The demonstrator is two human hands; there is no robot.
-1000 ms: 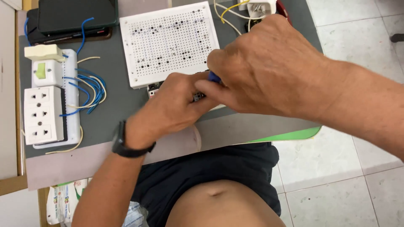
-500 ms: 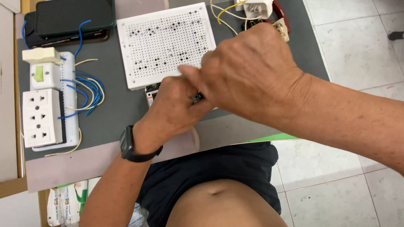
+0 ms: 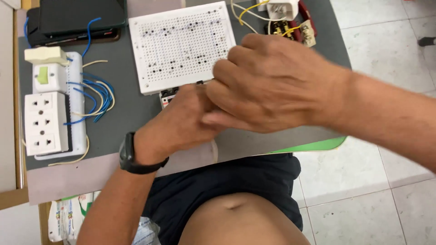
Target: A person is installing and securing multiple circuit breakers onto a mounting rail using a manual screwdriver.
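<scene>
Since half a second ago the right hand (image 3: 272, 88) has slid toward 9 o'clock, covering more of the white perforated board (image 3: 181, 45). It is curled shut over the left hand (image 3: 181, 122); any held item is hidden. The left fist's grip cannot be told. A small component (image 3: 167, 96) peeks out at the board's 6 o'clock edge. Bare grey mat (image 3: 127, 113) lies toward the socket strip (image 3: 47, 118).
</scene>
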